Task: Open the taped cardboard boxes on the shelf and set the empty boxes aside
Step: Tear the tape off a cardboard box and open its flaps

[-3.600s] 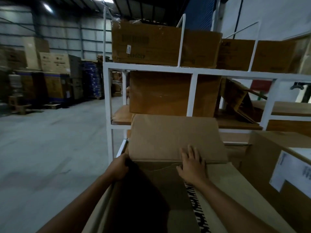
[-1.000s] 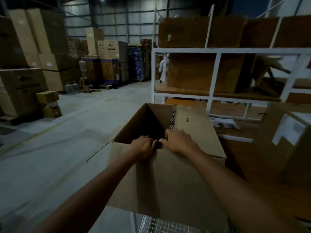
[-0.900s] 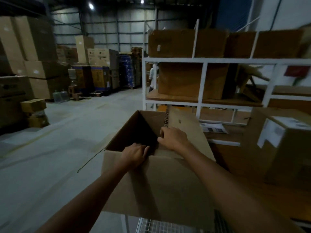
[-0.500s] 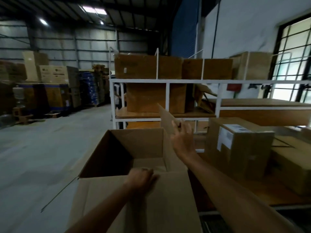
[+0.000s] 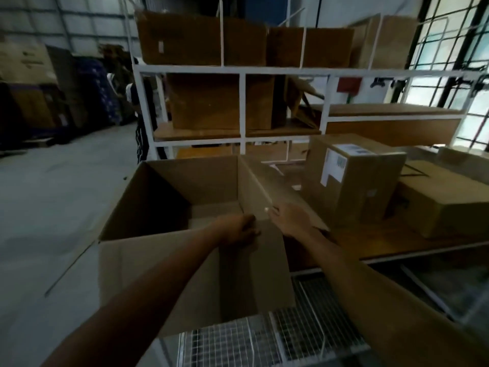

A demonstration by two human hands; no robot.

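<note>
A white metal shelving rack stood behind, loaded with brown cartons. In front of it, at the shelf's left end, the open cardboard box sat plain brown, flaps spread, its inside dark and seemingly empty. A sealed labelled box stood to its right. The left hand curled closed over the box's near rim; the right hand lay half-open on the right flap.

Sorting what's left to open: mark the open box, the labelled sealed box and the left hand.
open box [image 5: 169, 271], head view, near outer wall.
labelled sealed box [image 5: 370, 181], head view, right front face.
left hand [image 5: 238, 229], head view, back of hand on the box's rim.
</note>
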